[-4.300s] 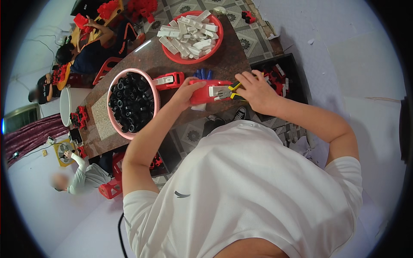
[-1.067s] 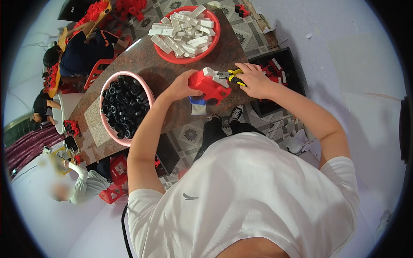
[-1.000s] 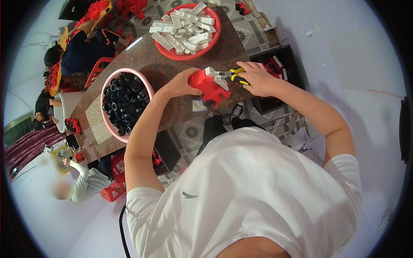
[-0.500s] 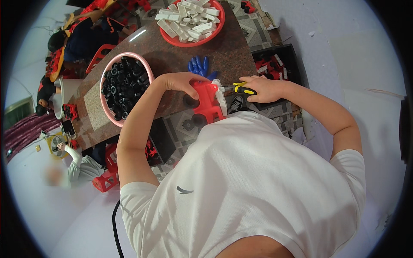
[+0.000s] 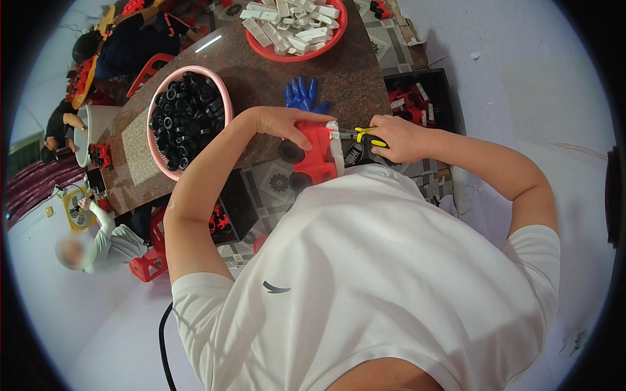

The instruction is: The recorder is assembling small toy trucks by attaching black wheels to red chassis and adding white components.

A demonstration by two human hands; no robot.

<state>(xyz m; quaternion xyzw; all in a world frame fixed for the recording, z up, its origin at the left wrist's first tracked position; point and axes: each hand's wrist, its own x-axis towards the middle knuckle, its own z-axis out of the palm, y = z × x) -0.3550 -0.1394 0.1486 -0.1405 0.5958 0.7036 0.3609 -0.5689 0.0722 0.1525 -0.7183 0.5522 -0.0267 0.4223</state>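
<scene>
My left hand is closed on the upper left side of a red plastic toy car body. Black wheels stick out on the car's left. Along its right edge sits a white plastic strip. In my closed right hand are pliers with yellow and black handles. Their jaws point left at the strip's upper part; whether they grip it I cannot tell. A blue glove lies on the table just beyond my left hand.
On the brown stone table stand a pink basin of black wheels and a red basin of white strips. A dark crate with red parts is at the right. Other people work at the far left.
My hands, the car and the pliers stay close together, with the car tilted slightly differently. The whole view has shifted a little. At the far left, a person's arm has come over a white tub.
</scene>
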